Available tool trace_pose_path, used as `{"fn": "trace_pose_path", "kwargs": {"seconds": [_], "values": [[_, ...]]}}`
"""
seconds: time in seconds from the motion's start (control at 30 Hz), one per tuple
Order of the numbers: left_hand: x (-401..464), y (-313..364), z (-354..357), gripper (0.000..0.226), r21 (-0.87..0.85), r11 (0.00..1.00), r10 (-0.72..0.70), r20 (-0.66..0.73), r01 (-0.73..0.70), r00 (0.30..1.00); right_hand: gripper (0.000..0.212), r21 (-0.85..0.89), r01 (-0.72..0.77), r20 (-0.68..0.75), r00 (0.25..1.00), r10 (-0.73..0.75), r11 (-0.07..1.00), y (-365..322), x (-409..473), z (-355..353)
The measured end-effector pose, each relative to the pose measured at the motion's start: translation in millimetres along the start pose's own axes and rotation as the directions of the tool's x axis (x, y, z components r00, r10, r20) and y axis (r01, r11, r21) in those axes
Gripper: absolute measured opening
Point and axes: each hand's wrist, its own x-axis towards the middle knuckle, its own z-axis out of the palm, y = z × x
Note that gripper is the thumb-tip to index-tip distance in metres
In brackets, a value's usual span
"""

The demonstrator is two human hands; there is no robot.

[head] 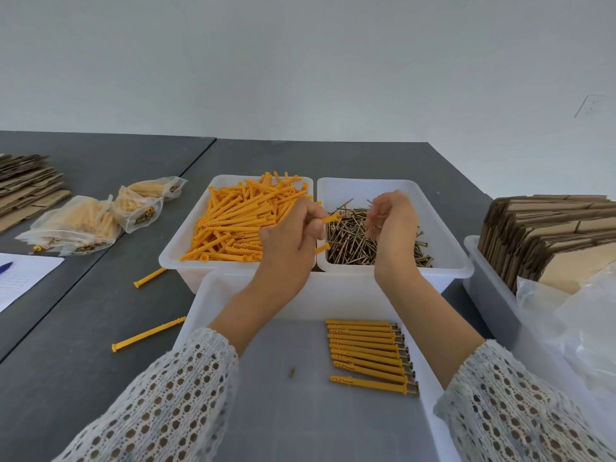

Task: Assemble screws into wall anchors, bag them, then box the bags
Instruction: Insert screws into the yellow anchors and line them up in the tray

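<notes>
My left hand (pixel 293 235) grips orange wall anchors (pixel 330 218); one tip sticks out toward the right and another pokes out lower down. My right hand (pixel 391 221) hovers over the white bin of brass screws (pixel 350 243) with its fingers curled; a screw seems pinched at the fingertips, though this is hard to make out. Left of that stands a white bin heaped with orange anchors (pixel 233 221). In the near white tray (pixel 200 315) lies a row of several anchors with screws in them (pixel 366 351).
Two loose anchors (pixel 148 333) lie on the grey table at the left. Filled plastic bags (pixel 96 221) and flat cardboard (pixel 26 188) sit at the far left. A bin of folded cardboard boxes (pixel 546 235) and clear plastic bags (pixel 580 321) stand on the right.
</notes>
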Motion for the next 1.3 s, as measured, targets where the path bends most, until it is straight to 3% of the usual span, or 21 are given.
{"fn": "trace_pose_path", "kwargs": {"seconds": [0.1, 0.17, 0.2, 0.27, 0.37, 0.47, 0.53, 0.6, 0.67, 0.7, 0.87, 1.0, 1.13, 1.3], "values": [[3, 15, -11, 0.015, -0.357, 0.929, -0.012, 0.238, 0.099, 0.971, 0.027, -0.211, -0.069, 0.072, 0.994, 0.086, 0.975, 14, 5, -1], [1, 23, -16, 0.011, -0.514, 0.813, 0.01, 0.483, 0.274, 0.876, 0.03, -0.288, -0.021, 0.11, 0.992, 0.055, 0.957, 20, 7, -1], [-2, 27, -17, 0.012, -0.556, 0.734, 0.049, 0.617, 0.39, 0.786, 0.031, -0.298, -0.013, 0.118, 0.992, 0.051, 0.955, 22, 8, -1], [-8, 32, -19, 0.019, -0.489, 0.651, 0.157, 0.835, 0.581, 0.528, 0.03, -0.272, -0.064, 0.134, 0.986, 0.103, 0.96, 22, 13, -2], [-14, 34, -18, 0.024, -0.245, 0.75, 0.179, 0.97, 0.615, 0.167, 0.026, -0.221, -0.197, 0.165, 0.958, 0.236, 0.955, 20, 19, -6], [-24, 35, -4, 0.017, -0.007, 0.83, 0.013, 1.0, 0.557, -0.007, 0.025, -0.18, -0.248, 0.189, 0.941, 0.281, 0.952, 20, 21, -8], [-37, 39, 11, 0.01, 0.121, 0.882, -0.138, 0.99, 0.455, 0.005, 0.024, -0.183, -0.254, 0.186, 0.94, 0.287, 0.95, 20, 21, -8], [-51, 44, 26, 0.009, 0.193, 0.961, -0.226, 0.96, 0.196, 0.163, 0.025, -0.209, -0.243, 0.184, 0.942, 0.282, 0.947, 20, 21, -7], [-65, 50, 39, 0.012, 0.181, 0.982, -0.154, 0.938, -0.058, 0.312, 0.026, -0.242, -0.217, 0.188, 0.946, 0.265, 0.946, 21, 20, -6], [-69, 54, 43, 0.013, 0.168, 0.973, -0.107, 0.934, -0.157, 0.34, 0.026, -0.257, -0.199, 0.19, 0.949, 0.252, 0.946, 22, 19, -6], [-76, 57, 53, 0.017, 0.151, 0.905, -0.035, 0.958, -0.398, 0.285, 0.028, -0.338, -0.109, 0.216, 0.958, 0.19, 0.935, 24, 16, -6], [-81, 55, 58, 0.018, 0.167, 0.824, 0.012, 0.95, -0.541, 0.312, 0.029, -0.382, -0.063, 0.245, 0.955, 0.167, 0.922, 25, 15, -5], [-82, 51, 63, 0.019, 0.218, 0.785, -0.007, 0.939, -0.58, 0.344, 0.029, -0.404, -0.043, 0.263, 0.951, 0.16, 0.914, 26, 14, -5], [-80, 46, 63, 0.02, 0.22, 0.834, -0.032, 0.935, -0.506, 0.353, 0.03, -0.429, -0.007, 0.288, 0.947, 0.144, 0.903, 27, 14, -4]]}}
